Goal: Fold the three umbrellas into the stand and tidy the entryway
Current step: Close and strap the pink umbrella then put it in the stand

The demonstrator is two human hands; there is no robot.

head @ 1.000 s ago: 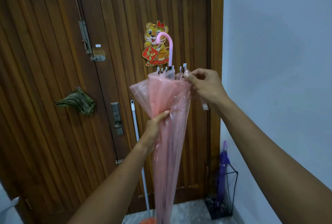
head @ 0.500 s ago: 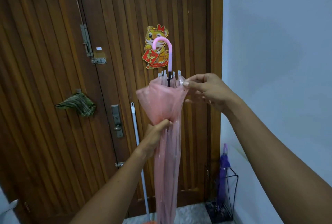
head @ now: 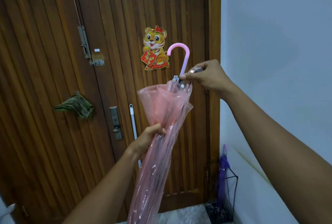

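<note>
A closed pink see-through umbrella stands handle-up in front of me, its curved pink handle at the top, leaning to the right. My left hand grips the gathered canopy at mid-height. My right hand pinches the canopy's top edge and strap at the rib tips, just below the handle. The canopy's upper part still flares loosely. At the lower right a black wire umbrella stand holds a folded purple umbrella.
A wooden slatted door fills the view, with a tiger sticker, a latch and a lock plate. A striped cloth hangs on it. A white mop pole leans against the door. A pale wall rises at right.
The umbrella has tilted to the right and dropped a little. My right hand moved from the canopy's edge in to the rib tips under the handle. My left hand keeps its grip.
</note>
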